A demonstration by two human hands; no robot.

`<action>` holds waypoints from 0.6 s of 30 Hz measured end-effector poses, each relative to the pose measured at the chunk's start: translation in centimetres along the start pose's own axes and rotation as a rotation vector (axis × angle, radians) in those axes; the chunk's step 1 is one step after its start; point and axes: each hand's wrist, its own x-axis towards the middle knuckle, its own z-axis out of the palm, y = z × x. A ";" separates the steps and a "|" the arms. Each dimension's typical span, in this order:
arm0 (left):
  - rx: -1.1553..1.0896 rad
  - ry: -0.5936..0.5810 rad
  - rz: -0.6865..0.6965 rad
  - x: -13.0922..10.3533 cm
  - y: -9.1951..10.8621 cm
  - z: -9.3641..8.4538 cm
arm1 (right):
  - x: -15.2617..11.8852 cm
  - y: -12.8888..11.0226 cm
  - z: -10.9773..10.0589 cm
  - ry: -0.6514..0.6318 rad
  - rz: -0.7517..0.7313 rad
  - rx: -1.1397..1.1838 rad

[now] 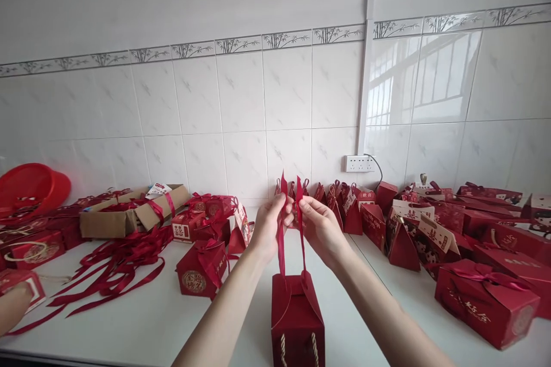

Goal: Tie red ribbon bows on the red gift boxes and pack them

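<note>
A dark red gift box [298, 321] stands upright at the table's front, with twisted cord handles hanging on its near face. Two lengths of a red satin ribbon [281, 249] rise from the top of the box. My left hand [272, 222] pinches the left length, its pointed end sticking up above the fingers. My right hand [321, 223] pinches the right length between thumb and forefinger, its end also pointing up. Both hands are raised side by side above the box, holding the ribbon taut. Some fingers behind the ribbon are hidden.
Loose red ribbons [116, 272] lie spread at left before a cardboard carton [109, 222]. A red box [202, 269] sits left of my arm. Many red boxes [486, 298] crowd the right. A red plastic basin [37, 186] tilts far left, near another person's hand [15, 307]. A socket strip [360, 164] is on the wall.
</note>
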 end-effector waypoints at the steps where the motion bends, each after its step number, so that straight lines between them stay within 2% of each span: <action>1: 0.028 -0.011 0.010 -0.1 -0.1 -0.1 | 0.1 -0.1 -0.1 0.013 -0.003 0.008; 5: 0.034 -0.087 0.018 -0.3 -0.2 -0.6 | 0.5 -0.6 -0.6 0.148 -0.016 0.036; 7: -0.008 -0.101 -0.012 -0.3 -0.1 -0.7 | 0.7 -0.9 -0.6 0.176 0.002 0.024; 13: -0.044 -0.094 -0.017 0.1 -0.2 -0.3 | 0.5 -1.3 -0.5 0.171 0.015 0.009; 18: -0.035 -0.021 0.001 0.6 -0.5 0.5 | 0.1 -0.8 -0.3 0.118 0.015 0.011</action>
